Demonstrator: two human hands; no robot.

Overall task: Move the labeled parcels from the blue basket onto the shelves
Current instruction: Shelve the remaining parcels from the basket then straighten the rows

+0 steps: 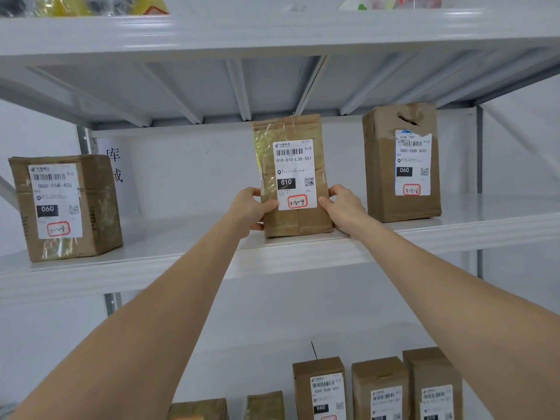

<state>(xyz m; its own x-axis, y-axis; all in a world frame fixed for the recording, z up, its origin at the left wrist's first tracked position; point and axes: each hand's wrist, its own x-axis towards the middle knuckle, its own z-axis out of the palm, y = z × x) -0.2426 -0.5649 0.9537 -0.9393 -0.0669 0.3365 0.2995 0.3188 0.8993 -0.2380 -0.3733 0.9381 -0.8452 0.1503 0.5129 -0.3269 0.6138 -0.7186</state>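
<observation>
Both bare forearms reach up from the bottom of the shot to a brown parcel [292,177] standing upright on the middle shelf [188,262], near its front edge. Left hand [248,212] is clamped on its left edge, right hand [344,207] on its right edge, thumbs on the front by the white label. Label reads 010-010-L30-551, with 3-2-4 handwritten in a red box. Same shelf has a squat box [65,207] well off to the left, marked 060, and a taller box [401,162] near the right, marked 3-2-6. Lower shelf shows a row of small labeled boxes [378,386]. Top shelf [272,28] has some bagged stuff, too blurry to make out.
</observation>
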